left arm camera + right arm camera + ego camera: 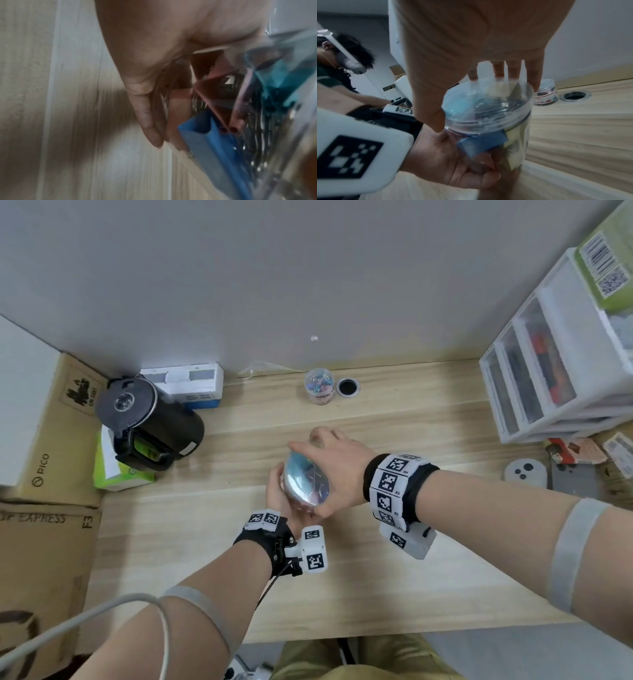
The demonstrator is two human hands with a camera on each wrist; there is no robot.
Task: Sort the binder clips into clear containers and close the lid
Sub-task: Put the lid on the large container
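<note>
A clear jar full of coloured binder clips is tilted above the middle of the desk. My left hand grips its body from below and behind. My right hand grips the clear lid on top, thumb on the near rim and fingers over the far rim. A second clear jar with clips inside stands lidded at the back of the desk.
A round cable hole lies beside the far jar. A black kettle and cardboard boxes stand at left, a white drawer unit at right. A small grey controller lies near the right edge.
</note>
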